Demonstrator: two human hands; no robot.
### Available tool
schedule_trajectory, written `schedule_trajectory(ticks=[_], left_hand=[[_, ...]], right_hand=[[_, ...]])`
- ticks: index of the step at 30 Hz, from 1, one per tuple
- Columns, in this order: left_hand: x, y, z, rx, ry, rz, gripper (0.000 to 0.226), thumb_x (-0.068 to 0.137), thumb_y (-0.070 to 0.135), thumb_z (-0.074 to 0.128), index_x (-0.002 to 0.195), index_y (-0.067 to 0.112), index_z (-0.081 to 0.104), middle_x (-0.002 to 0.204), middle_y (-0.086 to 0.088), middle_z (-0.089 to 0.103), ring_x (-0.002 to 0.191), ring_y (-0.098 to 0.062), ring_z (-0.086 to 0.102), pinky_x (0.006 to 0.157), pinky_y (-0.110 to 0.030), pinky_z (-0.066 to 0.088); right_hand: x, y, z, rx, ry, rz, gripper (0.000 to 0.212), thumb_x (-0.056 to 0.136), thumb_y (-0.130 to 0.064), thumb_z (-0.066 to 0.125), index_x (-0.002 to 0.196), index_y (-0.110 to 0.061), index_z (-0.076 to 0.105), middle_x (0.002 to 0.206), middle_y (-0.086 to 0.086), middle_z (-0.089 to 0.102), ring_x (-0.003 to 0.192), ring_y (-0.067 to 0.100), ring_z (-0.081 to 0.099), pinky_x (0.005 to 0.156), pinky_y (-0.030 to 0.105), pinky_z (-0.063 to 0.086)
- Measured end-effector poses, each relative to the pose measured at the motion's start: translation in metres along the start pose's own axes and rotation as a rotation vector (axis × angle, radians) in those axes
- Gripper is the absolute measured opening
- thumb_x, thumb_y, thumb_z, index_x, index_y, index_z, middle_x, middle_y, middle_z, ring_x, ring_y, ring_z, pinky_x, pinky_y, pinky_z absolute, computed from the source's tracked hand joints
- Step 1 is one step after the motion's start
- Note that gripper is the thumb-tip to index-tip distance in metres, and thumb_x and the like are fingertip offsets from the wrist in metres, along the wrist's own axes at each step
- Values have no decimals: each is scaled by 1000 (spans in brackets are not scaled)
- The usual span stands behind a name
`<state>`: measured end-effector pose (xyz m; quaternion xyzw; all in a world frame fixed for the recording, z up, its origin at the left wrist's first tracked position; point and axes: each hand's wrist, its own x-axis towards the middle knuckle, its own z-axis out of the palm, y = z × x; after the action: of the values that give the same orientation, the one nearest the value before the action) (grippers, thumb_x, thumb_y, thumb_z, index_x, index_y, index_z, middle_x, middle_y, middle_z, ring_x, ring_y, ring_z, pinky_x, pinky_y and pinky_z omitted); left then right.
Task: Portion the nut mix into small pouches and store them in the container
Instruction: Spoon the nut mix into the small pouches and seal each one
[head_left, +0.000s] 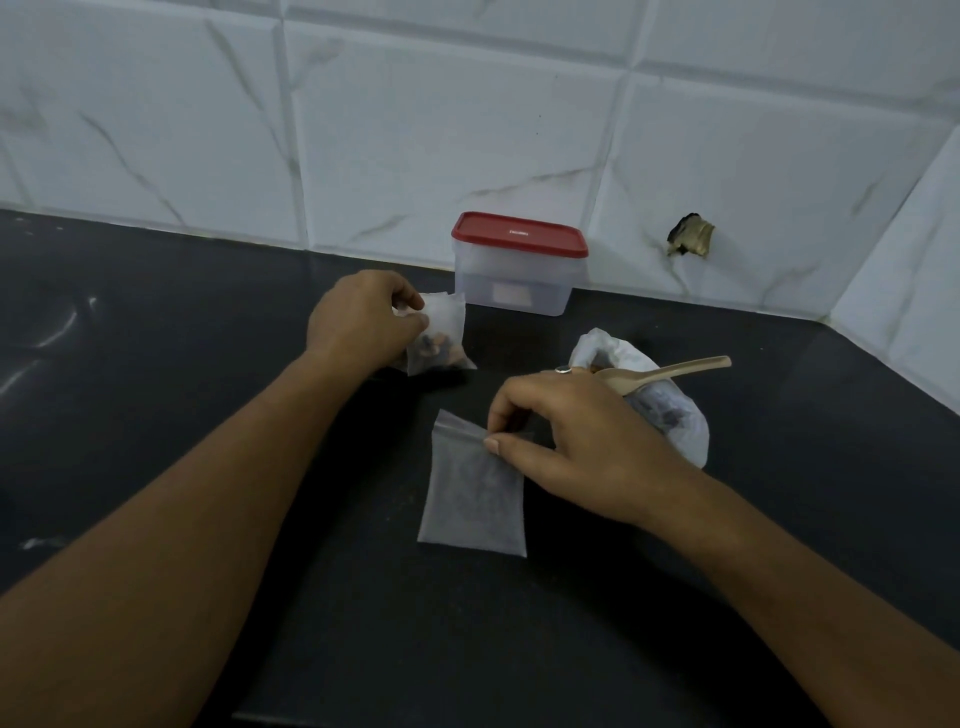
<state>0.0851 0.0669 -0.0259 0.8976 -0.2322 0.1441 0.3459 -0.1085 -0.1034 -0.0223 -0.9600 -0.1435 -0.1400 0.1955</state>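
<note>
Nut mix (434, 349) shows dark inside the filled pouch (448, 316), whose top the left hand (358, 322) pinches with curled fingers, standing it on the counter (208, 364). The right hand (582, 441) pinches the mouth of a flat pouch (472, 499) lying nearer. Both forearms reach in from below. Behind the right hand a spoon (670, 371) rests on a half-hidden bag (688, 426); the closed container (519, 280) stands at the wall (415, 130).
</note>
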Motion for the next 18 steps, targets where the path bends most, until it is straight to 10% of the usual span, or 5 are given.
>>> schedule_trajectory(ticks=[11,15,18], left_hand=[[-3,10,0,148,113,105,33,91,36,73,122,24,70,133,-6,55,124,-27,51,91,-46,52],[-9,33,-5,-42,307,216,18,94,35,70,109,25,69,120,4,59,97,-11,60,77,-25,48],[-25,62,-4,-429,151,290,14,97,31,68,95,18,66,92,5,69,74,-9,64,66,-19,51]], right_hand=[[-1,18,-15,541,368,231,15,90,-5,76,99,-14,70,89,2,74,82,14,72,73,27,60],[-3,30,-21,596,459,361,13,91,-5,75,101,-12,68,83,7,74,67,13,70,58,19,52],[-4,36,-23,606,494,420,17,92,-6,75,105,-13,66,82,7,73,64,15,70,55,18,51]])
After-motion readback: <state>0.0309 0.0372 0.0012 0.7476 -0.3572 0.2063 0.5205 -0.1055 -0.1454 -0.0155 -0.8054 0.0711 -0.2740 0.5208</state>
